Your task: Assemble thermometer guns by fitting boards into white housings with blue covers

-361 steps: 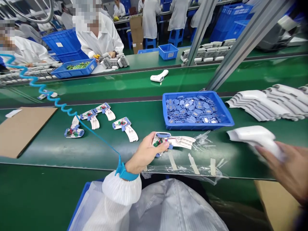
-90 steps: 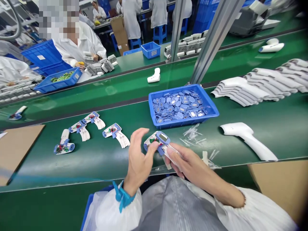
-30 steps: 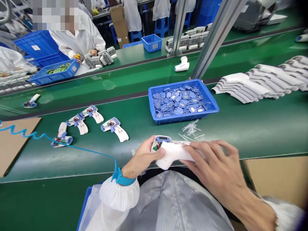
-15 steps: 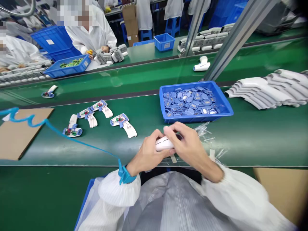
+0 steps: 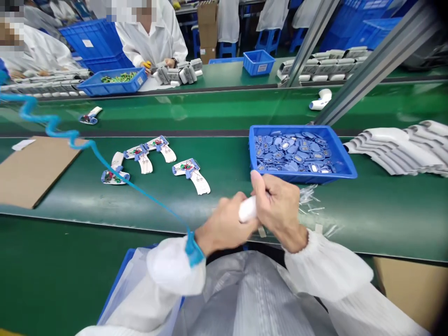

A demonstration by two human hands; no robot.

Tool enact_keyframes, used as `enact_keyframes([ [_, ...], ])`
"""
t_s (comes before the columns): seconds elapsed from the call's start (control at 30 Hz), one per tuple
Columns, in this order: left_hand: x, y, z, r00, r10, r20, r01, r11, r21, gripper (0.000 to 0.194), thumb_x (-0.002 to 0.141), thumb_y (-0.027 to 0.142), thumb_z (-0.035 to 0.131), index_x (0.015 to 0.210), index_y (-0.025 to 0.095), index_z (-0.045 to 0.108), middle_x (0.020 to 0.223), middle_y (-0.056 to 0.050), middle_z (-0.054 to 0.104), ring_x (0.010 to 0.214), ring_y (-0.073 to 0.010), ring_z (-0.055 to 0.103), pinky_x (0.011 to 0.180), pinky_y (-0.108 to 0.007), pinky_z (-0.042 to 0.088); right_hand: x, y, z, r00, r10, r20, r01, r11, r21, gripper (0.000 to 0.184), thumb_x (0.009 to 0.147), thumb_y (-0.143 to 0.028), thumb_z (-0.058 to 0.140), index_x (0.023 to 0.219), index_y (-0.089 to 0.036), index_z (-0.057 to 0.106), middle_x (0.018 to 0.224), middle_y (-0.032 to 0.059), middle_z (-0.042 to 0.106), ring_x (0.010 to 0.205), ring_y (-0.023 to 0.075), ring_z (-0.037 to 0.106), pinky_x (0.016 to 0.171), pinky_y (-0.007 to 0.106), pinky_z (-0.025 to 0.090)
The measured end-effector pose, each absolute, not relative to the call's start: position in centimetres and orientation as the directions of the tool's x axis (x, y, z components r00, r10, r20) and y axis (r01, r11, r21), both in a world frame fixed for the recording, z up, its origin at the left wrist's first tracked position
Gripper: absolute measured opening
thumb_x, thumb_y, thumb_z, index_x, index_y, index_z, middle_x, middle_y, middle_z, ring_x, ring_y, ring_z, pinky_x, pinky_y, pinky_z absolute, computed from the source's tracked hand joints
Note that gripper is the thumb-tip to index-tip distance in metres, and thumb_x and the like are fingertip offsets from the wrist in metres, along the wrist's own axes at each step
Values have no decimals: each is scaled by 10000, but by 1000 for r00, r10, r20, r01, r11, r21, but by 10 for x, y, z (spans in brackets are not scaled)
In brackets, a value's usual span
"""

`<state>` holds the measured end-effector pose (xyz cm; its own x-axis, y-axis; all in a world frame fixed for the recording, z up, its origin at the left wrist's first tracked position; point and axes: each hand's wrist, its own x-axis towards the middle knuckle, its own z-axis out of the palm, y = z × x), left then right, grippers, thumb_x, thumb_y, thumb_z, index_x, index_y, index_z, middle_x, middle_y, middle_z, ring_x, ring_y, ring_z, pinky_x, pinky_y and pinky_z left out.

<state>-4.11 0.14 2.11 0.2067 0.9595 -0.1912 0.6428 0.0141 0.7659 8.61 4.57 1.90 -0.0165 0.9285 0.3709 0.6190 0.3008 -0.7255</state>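
Observation:
Both my hands hold a white plastic housing of a gun-shaped infrared thermometer (image 5: 248,209) above the green belt's near edge. Only a small part of it shows between my left hand (image 5: 227,226) and my right hand (image 5: 276,207). My fingers hide the rest, including any blue-framed circuit assembly inside. A blue anti-static strap (image 5: 192,249) circles my left wrist, and its coiled blue cord (image 5: 52,122) runs off to the left across the belt.
Several open thermometer assemblies (image 5: 191,173) lie to my left on the belt, beside a cardboard sheet (image 5: 35,170). A blue tray of blue parts (image 5: 303,154) sits just beyond my hands, with stacked white shells (image 5: 395,148) to its right and clear plastic film (image 5: 310,200) in front. A co-worker (image 5: 150,32) works across the belt.
The white shell from the belt is now in my hands, over the blue-framed assembly, which no longer shows. Both hands have closed around it, and it has turned more upright.

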Motion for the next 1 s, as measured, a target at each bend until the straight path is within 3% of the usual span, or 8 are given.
enact_keyframes([
  [0.23, -62, -14, 22, 145, 975, -170, 712, 16, 702, 301, 925, 488, 616, 888, 201, 534, 710, -13, 626, 600, -178, 562, 567, -293, 327, 103, 74, 29, -246, 946, 213, 572, 319, -755, 574, 1027, -487, 428, 564, -210, 622, 581, 21, 640, 557, 156, 574, 605, 314, 378],
  [0.33, -85, -13, 33, 178, 971, -161, 759, -32, 650, 209, 924, 399, 650, 942, 204, 577, 829, -12, 660, 719, -180, 600, 643, -295, 404, 135, 125, 28, -273, 935, 228, 717, 356, -599, 424, 1021, -397, 466, 777, -187, 741, 770, 52, 729, 710, 203, 646, 726, 336, 445],
  [0.47, -82, -6, 34, 333, 943, -24, 888, -305, 345, 375, 870, 117, 617, 1237, 174, 562, 1153, -92, 675, 1040, -273, 612, 858, -394, 455, 152, 186, 10, -491, 854, 174, 811, 521, -266, 222, 940, -228, 587, 1082, -140, 733, 1070, 129, 729, 980, 258, 649, 857, 360, 458],
  [0.53, -69, -1, 32, 407, 911, -68, 907, -394, 146, 271, 875, 87, 576, 1138, 142, 610, 1069, -113, 681, 1000, -305, 600, 822, -429, 445, 149, 199, 1, -552, 823, 134, 796, 568, -209, 175, 924, -228, 623, 1027, -130, 725, 1033, 135, 715, 977, 264, 631, 837, 356, 453],
  [0.6, -59, 4, 31, 392, 913, -109, 918, -382, 102, 143, 900, 109, 556, 1013, 138, 637, 988, -112, 678, 946, -301, 595, 785, -425, 435, 144, 201, -3, -590, 797, 126, 778, 604, -174, 139, 935, -208, 600, 959, -125, 709, 1006, 146, 701, 955, 268, 614, 825, 365, 445],
  [0.77, -61, 13, 38, 170, 971, -167, 849, -58, 525, 285, 882, 276, 680, 1154, 210, 629, 1030, -33, 691, 870, -218, 597, 762, -340, 415, 136, 193, 1, -685, 721, 105, 716, 692, -86, 323, 933, -18, 401, 994, -137, 694, 1060, 164, 696, 970, 263, 612, 859, 371, 441],
  [0.87, -66, 14, 41, 166, 942, -290, 608, 134, 783, 330, 893, 418, 682, 1154, 220, 639, 970, -8, 678, 799, -171, 574, 706, -285, 402, 140, 191, 9, -687, 719, 104, 719, 693, -48, 365, 926, -19, 375, 1055, -124, 700, 1069, 183, 686, 961, 286, 618, 840, 394, 442],
  [1.0, -62, 14, 35, 202, 909, -364, 253, 311, 916, 424, 909, 546, 643, 1064, 152, 639, 954, -50, 670, 864, -180, 600, 716, -260, 437, 168, 179, 26, -630, 764, 141, 765, 641, -57, 415, 938, -49, 344, 1172, -108, 682, 1092, 192, 656, 838, 258, 622, 729, 380, 449],
])
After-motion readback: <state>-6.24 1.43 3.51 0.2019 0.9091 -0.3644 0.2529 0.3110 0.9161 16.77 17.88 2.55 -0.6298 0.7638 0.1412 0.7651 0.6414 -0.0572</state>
